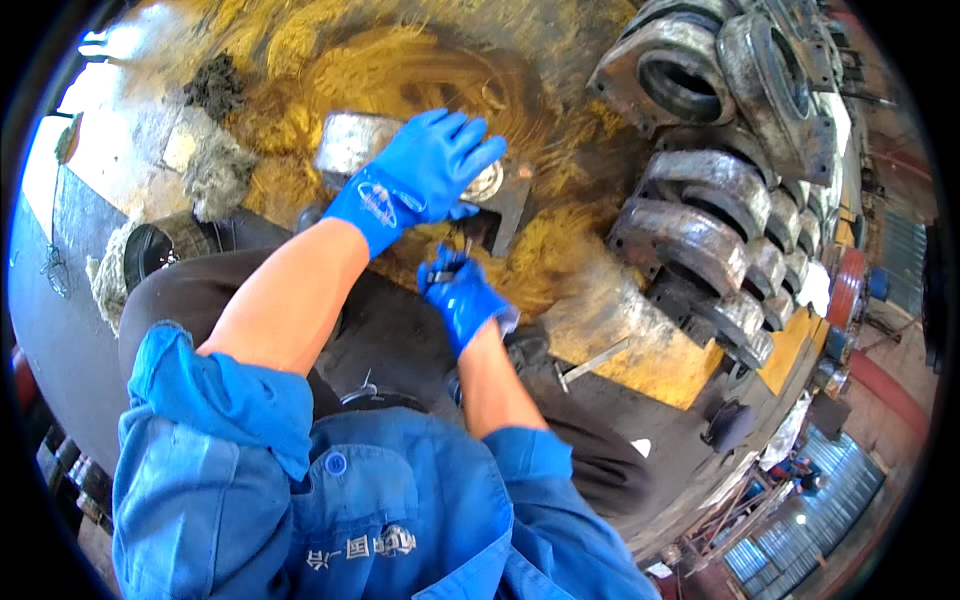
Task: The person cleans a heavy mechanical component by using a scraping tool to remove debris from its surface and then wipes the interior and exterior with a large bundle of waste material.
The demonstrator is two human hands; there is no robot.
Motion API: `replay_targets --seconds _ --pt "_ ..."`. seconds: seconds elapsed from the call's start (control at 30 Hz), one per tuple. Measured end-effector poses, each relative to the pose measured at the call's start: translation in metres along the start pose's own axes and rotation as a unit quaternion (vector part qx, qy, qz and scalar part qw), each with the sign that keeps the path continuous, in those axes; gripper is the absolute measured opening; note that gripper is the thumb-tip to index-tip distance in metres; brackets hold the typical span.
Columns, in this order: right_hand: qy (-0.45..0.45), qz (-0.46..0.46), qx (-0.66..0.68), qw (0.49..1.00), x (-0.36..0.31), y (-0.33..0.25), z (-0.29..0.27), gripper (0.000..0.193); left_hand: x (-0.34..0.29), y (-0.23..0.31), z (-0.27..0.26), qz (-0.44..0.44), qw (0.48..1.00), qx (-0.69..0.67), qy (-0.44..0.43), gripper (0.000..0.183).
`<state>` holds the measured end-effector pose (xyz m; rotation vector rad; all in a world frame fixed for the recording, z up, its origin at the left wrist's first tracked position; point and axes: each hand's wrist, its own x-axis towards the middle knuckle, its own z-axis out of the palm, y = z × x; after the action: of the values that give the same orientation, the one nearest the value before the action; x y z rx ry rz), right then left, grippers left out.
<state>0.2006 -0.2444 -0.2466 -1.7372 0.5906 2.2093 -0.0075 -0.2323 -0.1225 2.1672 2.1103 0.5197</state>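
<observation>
My left hand [425, 175], in a blue rubber glove, lies with fingers stretched out over a metal housing. The housing's pale, round side [350, 145] shows to the left of the glove. A dark, flat flange [512, 215] shows to its right; the glove hides the middle. My right hand [462, 300], gloved in the same blue, is closed just nearer to me, below the flange. Its fingers are curled round a small dark object [441, 276], whose kind I cannot make out.
Several similar round metal housings [690, 185] are stacked at the right. A T-shaped metal tool [592, 365] lies right of my knees. Grey rags [217, 175] and a dark fibrous clump [213, 87] lie at the left. Yellow-brown stains cover the floor [400, 70] ahead.
</observation>
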Motion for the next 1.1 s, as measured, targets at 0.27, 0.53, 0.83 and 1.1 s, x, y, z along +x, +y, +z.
replay_targets --seconds 0.27,0.53,0.83,1.1 --pt "0.022 0.019 0.008 1.000 0.012 -0.021 0.020 0.023 0.011 0.004 -0.008 0.001 1.000 0.009 -0.028 0.094" --pt "0.069 -0.001 -0.013 0.998 0.022 0.013 -0.040 0.029 0.010 0.002 -0.013 -0.006 0.999 0.028 -0.032 0.095" --pt "0.057 -0.012 -0.016 0.998 0.013 0.014 -0.017 0.026 0.008 0.002 -0.014 -0.002 0.999 0.027 -0.032 0.097" --pt "-0.064 -0.013 0.119 0.991 -0.026 -0.006 0.020 0.019 0.014 0.008 -0.007 0.011 0.999 0.019 -0.026 0.095"
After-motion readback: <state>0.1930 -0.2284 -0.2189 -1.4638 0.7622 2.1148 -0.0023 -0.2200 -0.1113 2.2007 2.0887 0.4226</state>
